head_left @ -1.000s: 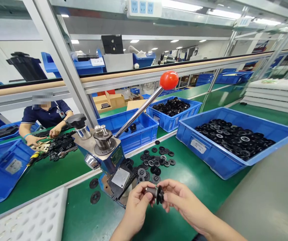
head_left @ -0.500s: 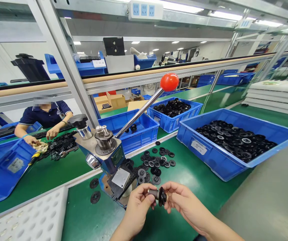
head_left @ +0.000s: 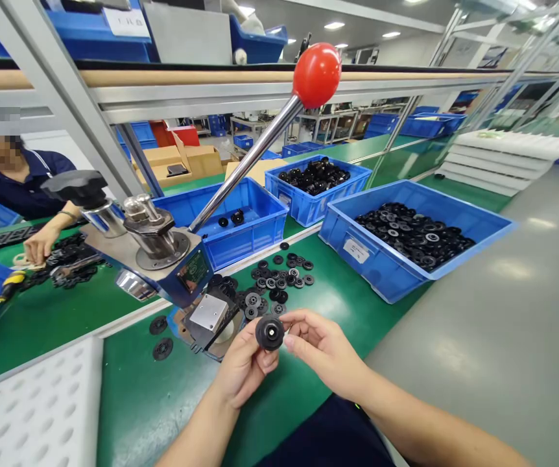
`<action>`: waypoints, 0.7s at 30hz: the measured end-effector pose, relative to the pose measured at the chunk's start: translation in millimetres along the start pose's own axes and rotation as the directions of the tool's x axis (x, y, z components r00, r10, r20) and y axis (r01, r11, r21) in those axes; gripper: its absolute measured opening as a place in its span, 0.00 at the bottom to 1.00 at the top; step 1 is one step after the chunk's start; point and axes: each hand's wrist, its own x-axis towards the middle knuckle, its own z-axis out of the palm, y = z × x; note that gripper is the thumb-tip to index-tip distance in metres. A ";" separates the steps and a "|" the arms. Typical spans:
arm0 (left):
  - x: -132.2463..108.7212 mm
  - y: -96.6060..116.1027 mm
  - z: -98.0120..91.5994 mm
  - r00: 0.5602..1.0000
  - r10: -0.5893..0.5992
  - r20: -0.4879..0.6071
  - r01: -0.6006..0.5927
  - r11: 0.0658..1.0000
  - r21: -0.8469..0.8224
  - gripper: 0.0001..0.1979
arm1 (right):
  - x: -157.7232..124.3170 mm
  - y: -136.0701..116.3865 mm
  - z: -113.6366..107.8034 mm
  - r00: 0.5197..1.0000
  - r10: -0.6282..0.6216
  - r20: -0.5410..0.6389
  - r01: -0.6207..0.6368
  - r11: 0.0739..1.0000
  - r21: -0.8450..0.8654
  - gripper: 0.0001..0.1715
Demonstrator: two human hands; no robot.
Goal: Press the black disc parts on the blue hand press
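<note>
My left hand point(head_left: 243, 366) is closed around a small cylindrical part with a black disc point(head_left: 270, 333) on its end. The stepped disc faces me, with a bright metal tip at its centre; the cylinder behind is hidden by the disc and my fingers. At the disc's right edge is my right hand point(head_left: 325, 350), thumb and forefinger apart, the forefinger at or very near the rim. Just left of my hands stands a hand lever press point(head_left: 163, 259) with a red ball knob point(head_left: 317, 74). Loose black discs point(head_left: 279, 282) lie scattered beyond my hands.
Blue bins stand behind: a large bin point(head_left: 377, 272) of discs, a bin point(head_left: 309, 211) of black parts, and a bin point(head_left: 255, 243) with a few parts. A white foam tray point(head_left: 41, 395) lies at left front. Across the bench, a co-worker's hand point(head_left: 41, 243) is among black parts.
The part has turned so its disc faces me instead of sideways. My right fingers have come off their grip on the disc. My view has shifted, moving the press left in the picture.
</note>
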 end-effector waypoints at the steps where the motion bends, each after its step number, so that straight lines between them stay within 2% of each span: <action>1: 0.1 -0.6 -0.5 1.000 -0.001 -0.003 0.001 1.000 0.002 0.20 | 0.1 -0.5 0.0 1.000 -0.005 -0.002 0.005 1.000 -0.013 0.19; 7: 2.3 -5.2 -7.1 0.998 0.053 -0.039 -0.051 0.998 0.045 0.22 | 2.4 -1.7 -1.7 0.999 -0.045 0.001 0.045 0.991 -0.124 0.18; 14: 5.5 -8.7 -10.0 0.991 0.108 -0.081 -0.079 0.952 0.295 0.27 | 9.0 3.1 -15.4 0.997 -0.047 0.059 0.062 0.957 -0.282 0.13; 21: 10.1 -10.2 -14.7 0.983 0.150 -0.111 -0.086 0.893 0.442 0.30 | 12.3 18.5 -18.5 0.999 -0.047 0.026 0.053 0.947 -0.317 0.13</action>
